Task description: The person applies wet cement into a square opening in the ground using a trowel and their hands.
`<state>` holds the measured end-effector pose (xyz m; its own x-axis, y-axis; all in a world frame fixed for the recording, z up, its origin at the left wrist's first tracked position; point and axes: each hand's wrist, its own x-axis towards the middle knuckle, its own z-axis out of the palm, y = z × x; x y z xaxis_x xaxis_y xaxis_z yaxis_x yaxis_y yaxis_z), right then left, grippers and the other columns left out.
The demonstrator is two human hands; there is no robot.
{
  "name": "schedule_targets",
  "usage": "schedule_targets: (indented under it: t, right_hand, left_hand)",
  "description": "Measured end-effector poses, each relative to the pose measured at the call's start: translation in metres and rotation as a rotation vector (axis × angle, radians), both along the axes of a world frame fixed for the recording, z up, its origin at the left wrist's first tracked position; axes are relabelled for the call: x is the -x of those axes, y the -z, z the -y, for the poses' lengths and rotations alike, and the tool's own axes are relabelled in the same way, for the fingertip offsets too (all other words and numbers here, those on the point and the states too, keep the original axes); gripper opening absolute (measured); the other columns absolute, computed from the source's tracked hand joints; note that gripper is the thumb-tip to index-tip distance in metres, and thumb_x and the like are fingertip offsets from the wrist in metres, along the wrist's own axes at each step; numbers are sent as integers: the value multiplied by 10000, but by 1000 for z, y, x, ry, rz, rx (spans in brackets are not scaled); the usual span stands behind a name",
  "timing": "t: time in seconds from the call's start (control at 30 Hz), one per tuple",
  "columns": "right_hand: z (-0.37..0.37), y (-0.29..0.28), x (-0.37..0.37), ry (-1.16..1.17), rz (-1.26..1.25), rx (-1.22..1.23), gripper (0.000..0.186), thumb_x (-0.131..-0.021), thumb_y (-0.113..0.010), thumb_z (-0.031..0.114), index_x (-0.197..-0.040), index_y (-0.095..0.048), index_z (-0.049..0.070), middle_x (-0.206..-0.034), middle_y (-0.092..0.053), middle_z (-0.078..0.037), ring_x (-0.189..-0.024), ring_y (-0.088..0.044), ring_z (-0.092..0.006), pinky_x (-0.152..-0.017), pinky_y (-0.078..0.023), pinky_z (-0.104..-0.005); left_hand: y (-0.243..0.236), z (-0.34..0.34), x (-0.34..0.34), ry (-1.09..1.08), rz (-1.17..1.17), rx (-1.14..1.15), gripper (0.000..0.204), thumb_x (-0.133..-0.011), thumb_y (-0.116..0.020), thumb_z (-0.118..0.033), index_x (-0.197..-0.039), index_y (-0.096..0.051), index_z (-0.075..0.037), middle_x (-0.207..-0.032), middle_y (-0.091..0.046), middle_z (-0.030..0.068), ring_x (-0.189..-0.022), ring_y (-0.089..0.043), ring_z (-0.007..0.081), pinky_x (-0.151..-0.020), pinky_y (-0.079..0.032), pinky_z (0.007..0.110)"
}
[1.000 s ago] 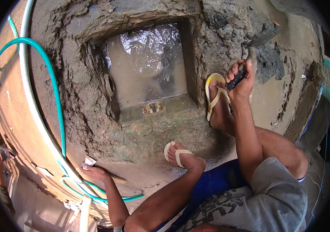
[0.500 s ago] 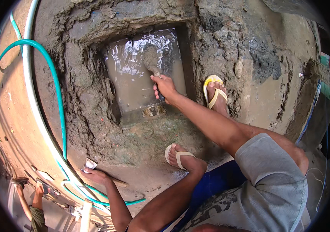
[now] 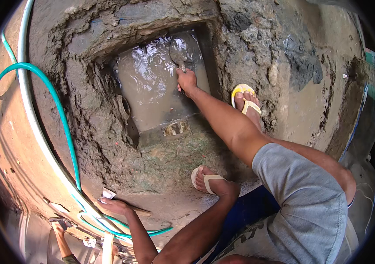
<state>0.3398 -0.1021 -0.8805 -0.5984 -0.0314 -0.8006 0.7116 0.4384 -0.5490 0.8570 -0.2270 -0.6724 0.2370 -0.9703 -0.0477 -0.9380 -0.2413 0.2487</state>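
Note:
My right hand (image 3: 187,82) grips the handle of a trowel (image 3: 178,57) over a square pit of murky water (image 3: 152,94). The trowel's blade sits at the water surface near the pit's far right corner, its outline blurred by glare. Farther down and to the left, my left hand (image 3: 114,206) rests low beside the pale pipe (image 3: 49,154), its fingers stretched out. Touching or just beyond those fingers is a small whitish piece (image 3: 108,193). A thin wooden strip (image 3: 140,211) lies by the wrist. Whether the two are joined I cannot tell.
Rough mud banks (image 3: 82,92) surround the pit. A round opening (image 3: 175,129) shows in its near wall. A green hose (image 3: 62,110) loops over the pipe at left. My sandalled feet (image 3: 251,105) straddle the near right corner. Another person's foot (image 3: 62,223) is at lower left.
My right hand has moved farther over the pit. The trowel blade, earlier heaped with grey mud, now looks mostly bare at the water. The other person's legs have shifted at lower left.

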Motion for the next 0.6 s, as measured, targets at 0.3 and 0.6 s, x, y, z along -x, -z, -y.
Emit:
schedule_targets:
  t: [0.3, 0.6]
  right_hand:
    - [-4, 16, 15, -23, -73, -161, 642, -894, -658, 304, -1398, -468, -46, -683, -631, -114, -542, -629, -237, -477, -522, -385]
    - [-14, -23, 4, -174, -393, -375, 502, -890, -651, 397, -1128, -617, -43, -1075, -679, -288, -1046, -634, -462, -944, -476, -493]
  left_hand:
    - [0, 1, 1, 5, -8, 4, 693, -1070, -327, -479, -1459, -350, 93, -1470, -410, 321, -1354, -419, 435, -1132, -332, 458]
    - [-3, 0, 5, 16, 0, 7, 666, -1074, -334, -451, -1457, -351, 94, -1466, -417, 313, -1350, -424, 429, -1129, -337, 458]
